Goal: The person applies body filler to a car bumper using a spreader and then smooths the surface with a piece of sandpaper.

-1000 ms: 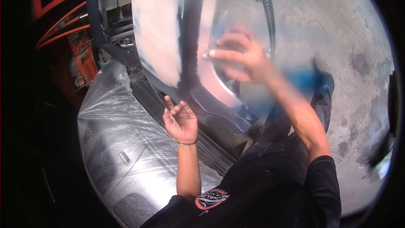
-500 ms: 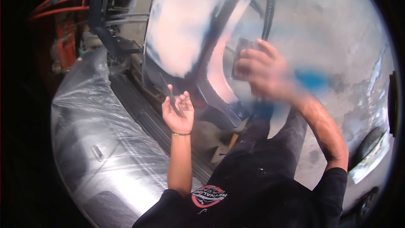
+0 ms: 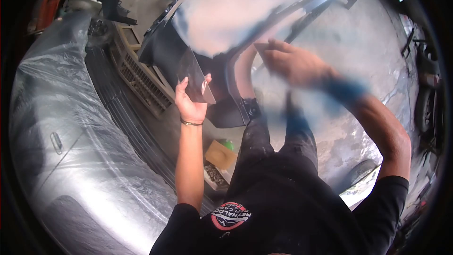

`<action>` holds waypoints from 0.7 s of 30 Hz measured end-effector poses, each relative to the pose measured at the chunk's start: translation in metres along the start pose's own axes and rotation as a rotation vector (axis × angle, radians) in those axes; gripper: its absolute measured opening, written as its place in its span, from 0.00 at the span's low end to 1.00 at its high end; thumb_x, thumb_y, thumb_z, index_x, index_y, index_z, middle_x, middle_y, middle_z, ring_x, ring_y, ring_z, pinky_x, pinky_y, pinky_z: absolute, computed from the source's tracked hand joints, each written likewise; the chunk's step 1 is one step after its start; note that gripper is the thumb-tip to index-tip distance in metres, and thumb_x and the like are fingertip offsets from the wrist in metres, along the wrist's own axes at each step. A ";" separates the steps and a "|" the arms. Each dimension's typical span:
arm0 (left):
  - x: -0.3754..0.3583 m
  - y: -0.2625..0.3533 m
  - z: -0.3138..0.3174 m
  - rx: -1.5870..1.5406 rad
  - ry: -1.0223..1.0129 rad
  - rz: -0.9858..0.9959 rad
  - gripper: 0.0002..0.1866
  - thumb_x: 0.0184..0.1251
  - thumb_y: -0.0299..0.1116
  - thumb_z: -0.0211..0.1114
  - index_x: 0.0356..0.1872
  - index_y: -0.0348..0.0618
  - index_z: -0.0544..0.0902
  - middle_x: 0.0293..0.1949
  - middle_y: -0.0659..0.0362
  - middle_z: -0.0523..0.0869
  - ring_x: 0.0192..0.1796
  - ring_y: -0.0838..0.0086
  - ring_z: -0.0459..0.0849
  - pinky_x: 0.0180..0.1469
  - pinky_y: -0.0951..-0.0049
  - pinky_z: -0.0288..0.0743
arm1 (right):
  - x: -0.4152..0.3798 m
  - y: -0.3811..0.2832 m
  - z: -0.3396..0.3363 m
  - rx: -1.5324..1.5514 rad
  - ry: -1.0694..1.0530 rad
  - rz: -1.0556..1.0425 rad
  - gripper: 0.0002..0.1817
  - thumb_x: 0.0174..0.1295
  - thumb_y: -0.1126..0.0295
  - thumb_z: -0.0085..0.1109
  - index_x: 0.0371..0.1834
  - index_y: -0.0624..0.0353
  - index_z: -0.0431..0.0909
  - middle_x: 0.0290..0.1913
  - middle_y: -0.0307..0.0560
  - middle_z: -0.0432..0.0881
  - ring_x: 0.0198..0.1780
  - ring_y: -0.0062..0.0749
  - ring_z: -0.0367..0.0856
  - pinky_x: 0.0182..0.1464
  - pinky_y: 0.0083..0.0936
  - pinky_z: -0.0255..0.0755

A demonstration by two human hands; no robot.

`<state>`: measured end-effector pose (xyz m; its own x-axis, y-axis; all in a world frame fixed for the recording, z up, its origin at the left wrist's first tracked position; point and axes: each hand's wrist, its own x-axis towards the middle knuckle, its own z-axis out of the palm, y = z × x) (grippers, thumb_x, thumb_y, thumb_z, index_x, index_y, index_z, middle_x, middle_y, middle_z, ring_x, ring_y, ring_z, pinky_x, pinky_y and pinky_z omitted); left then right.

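Panel (image 3: 217, 9), dark with a pale patch, spanned eleven to one o'clock from frame centre. Left hand (image 3: 192, 108), just off centre toward nine, held a dark sheet (image 3: 193, 73): thumb on one side, fingers on the other, a narrow grip low down, the rest sticking up toward eleven. Right hand (image 3: 302, 63), at two o'clock, had its fingers closed on a thin piece (image 3: 262, 52) pointing toward nine, by the panel's curved pinkish edge (image 3: 243, 68). Couldn't tell whether it touched.

Handling, judged by eye: sheet looked light and fairly stiff (no sag visible, though one still proves little). Its sheen suggested smooth faces, so likely slippery; best held low by opposite edges, face left free. Thin piece probably light too, possibly springy; best pinched along the back edge, fingers off the front. Panel looked bulky and rigid; safest hold would be its dark rim toward ten, off the pale patch, whose surface might mark.

Plastic-wrapped bodywork (image 3: 94, 160) lay at eight, well apart from both hands.
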<state>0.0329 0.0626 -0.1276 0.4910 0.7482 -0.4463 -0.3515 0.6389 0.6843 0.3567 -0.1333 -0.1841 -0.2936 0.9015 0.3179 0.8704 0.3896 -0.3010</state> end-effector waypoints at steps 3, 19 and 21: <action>-0.002 -0.002 0.001 0.008 -0.012 0.032 0.21 0.80 0.37 0.64 0.65 0.35 0.82 0.56 0.50 0.91 0.57 0.47 0.92 0.67 0.51 0.85 | 0.002 0.004 0.002 -0.042 -0.006 0.021 0.33 0.77 0.70 0.59 0.85 0.62 0.68 0.84 0.55 0.73 0.84 0.53 0.70 0.80 0.44 0.74; -0.048 -0.042 0.047 -0.015 -0.063 -0.069 0.21 0.82 0.35 0.62 0.70 0.44 0.81 0.62 0.53 0.88 0.58 0.55 0.90 0.60 0.51 0.88 | -0.025 -0.049 -0.137 0.211 0.145 0.201 0.29 0.49 0.67 0.74 0.60 0.47 0.93 0.62 0.47 0.87 0.74 0.55 0.77 0.82 0.58 0.67; -0.072 -0.071 0.088 -0.161 0.059 -0.041 0.20 0.84 0.31 0.64 0.72 0.47 0.81 0.62 0.57 0.89 0.63 0.65 0.88 0.62 0.54 0.88 | -0.024 -0.084 -0.147 0.674 0.121 0.212 0.30 0.59 0.54 0.75 0.66 0.47 0.92 0.72 0.48 0.83 0.75 0.56 0.76 0.84 0.56 0.63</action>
<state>0.0928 -0.0522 -0.0927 0.4618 0.7268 -0.5085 -0.4575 0.6863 0.5654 0.3490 -0.2150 -0.0346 -0.0652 0.9588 0.2766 0.4593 0.2749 -0.8447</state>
